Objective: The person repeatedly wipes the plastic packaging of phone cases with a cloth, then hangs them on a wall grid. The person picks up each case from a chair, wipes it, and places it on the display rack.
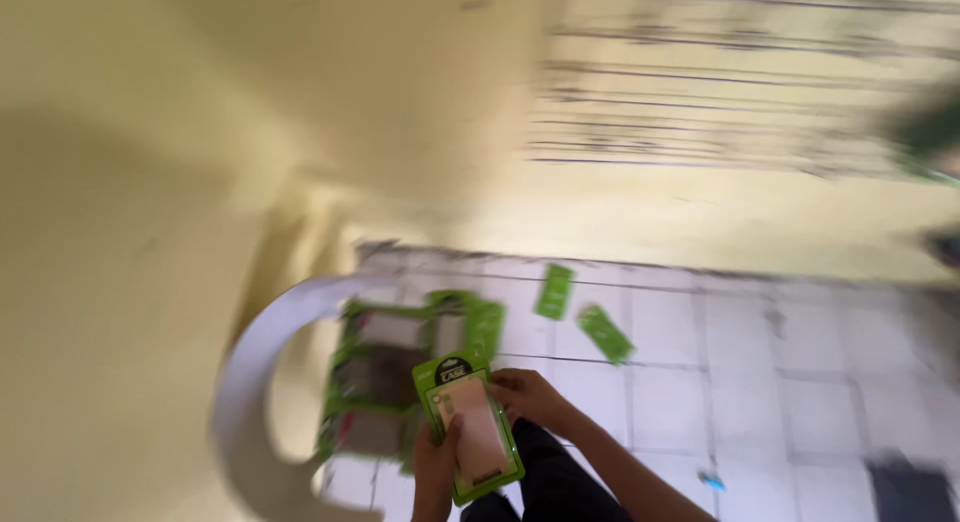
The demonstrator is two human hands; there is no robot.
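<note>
hands (480,422) clamped on green package (468,427) | 2 green packs (580,312) on floor tiles (780,382)

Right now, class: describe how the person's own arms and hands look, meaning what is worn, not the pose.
Both hands are bare: the left hand and right hand show no gloves. The right forearm is uncovered with no sleeve in sight. Motion blur hides any rings or a watch. Dark trousers show below the hands.
</note>
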